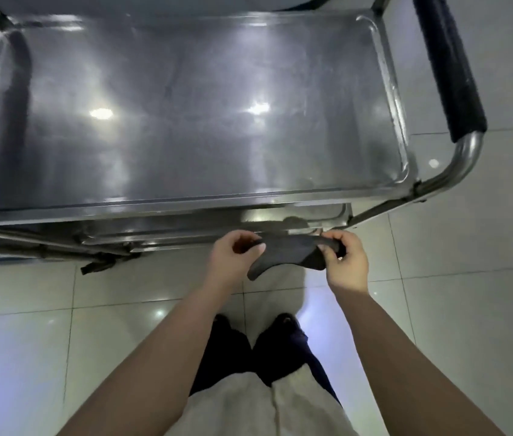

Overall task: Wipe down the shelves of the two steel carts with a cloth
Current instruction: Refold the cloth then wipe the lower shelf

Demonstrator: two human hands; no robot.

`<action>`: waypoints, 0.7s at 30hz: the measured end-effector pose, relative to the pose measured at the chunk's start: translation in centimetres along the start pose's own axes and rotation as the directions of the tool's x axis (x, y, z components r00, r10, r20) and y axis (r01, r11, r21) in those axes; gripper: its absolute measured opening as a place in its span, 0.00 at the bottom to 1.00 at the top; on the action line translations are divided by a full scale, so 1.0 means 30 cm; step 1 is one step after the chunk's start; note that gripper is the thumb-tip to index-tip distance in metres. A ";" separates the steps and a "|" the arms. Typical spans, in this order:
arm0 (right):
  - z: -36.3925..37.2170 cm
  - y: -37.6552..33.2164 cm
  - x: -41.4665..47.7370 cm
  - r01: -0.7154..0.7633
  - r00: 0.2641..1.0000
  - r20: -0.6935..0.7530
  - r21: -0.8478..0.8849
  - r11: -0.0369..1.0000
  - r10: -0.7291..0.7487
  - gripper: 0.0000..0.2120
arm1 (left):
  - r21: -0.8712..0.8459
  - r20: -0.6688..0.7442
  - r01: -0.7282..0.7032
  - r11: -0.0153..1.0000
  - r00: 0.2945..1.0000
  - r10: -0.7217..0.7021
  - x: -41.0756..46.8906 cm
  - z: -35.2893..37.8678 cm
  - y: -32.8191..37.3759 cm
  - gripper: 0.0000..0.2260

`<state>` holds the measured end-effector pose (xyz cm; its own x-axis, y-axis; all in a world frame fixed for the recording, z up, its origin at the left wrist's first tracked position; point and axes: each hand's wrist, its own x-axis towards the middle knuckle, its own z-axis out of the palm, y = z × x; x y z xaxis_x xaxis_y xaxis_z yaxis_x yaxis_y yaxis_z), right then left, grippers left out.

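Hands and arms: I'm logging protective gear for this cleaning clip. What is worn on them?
Nothing: the left hand and right hand are ungloved, with no rings or watch visible. Both forearms are uncovered; no sleeve shows in the frame.

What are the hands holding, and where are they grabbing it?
A dark grey cloth, held in the air between both hands. The left hand pinches its left end and the right hand pinches its right end.

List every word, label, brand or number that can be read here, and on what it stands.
None can be read: the steel cart, its black handle grip, the dark cloth gripped by the left hand and the right hand, and the floor tiles show no writing.
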<state>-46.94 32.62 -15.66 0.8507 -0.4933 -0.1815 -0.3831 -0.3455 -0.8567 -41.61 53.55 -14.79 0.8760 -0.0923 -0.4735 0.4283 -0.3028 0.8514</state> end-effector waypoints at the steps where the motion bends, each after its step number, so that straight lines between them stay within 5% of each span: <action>1: 0.012 0.054 0.040 -0.005 0.999 -0.035 0.009 1.000 0.006 0.18 | -0.004 0.022 -0.010 1.000 1.000 0.010 0.064 0.038 -0.035 0.06; 4: 0.078 0.263 0.202 -0.001 0.994 -0.112 0.007 1.000 0.002 0.13 | 0.063 0.075 -0.083 0.995 0.994 0.078 0.296 0.181 -0.177 0.08; 9: 0.188 0.563 0.580 0.183 0.940 -0.258 -0.177 0.967 -0.225 0.09 | 0.239 0.045 -0.322 0.916 0.946 0.321 0.738 0.416 -0.343 0.02; 12: 0.237 0.660 0.755 0.226 0.919 -0.231 -0.356 0.907 -0.320 0.15 | 0.499 0.112 -0.494 0.711 0.851 0.513 0.940 0.501 -0.405 0.07; 14: 0.290 0.727 0.802 0.221 0.904 -0.164 -0.611 0.760 -0.395 0.19 | 0.703 0.230 -0.548 0.453 0.779 0.583 1.034 0.534 -0.443 0.11; 16: 0.348 0.780 0.802 0.257 0.879 -0.085 -0.744 0.617 -0.468 0.21 | 0.751 0.247 -0.534 0.390 0.773 0.584 1.098 0.533 -0.464 0.14; 19: 0.396 0.820 0.791 0.257 0.951 0.102 -0.780 0.570 -0.291 0.34 | 0.751 0.131 -0.452 0.480 0.816 0.563 1.156 0.448 -0.476 0.17; 21: 0.398 0.827 0.796 0.223 0.975 0.173 -0.792 0.568 -0.141 0.42 | 0.830 0.072 -0.362 0.424 0.823 0.563 1.171 0.358 -0.477 0.19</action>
<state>-31.85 21.80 -47.00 0.9455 -0.2940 -0.1399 -0.3133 -0.9386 -0.1446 -19.36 44.45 -46.02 0.9464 -0.3146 0.0732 -0.3200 -0.8825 0.3448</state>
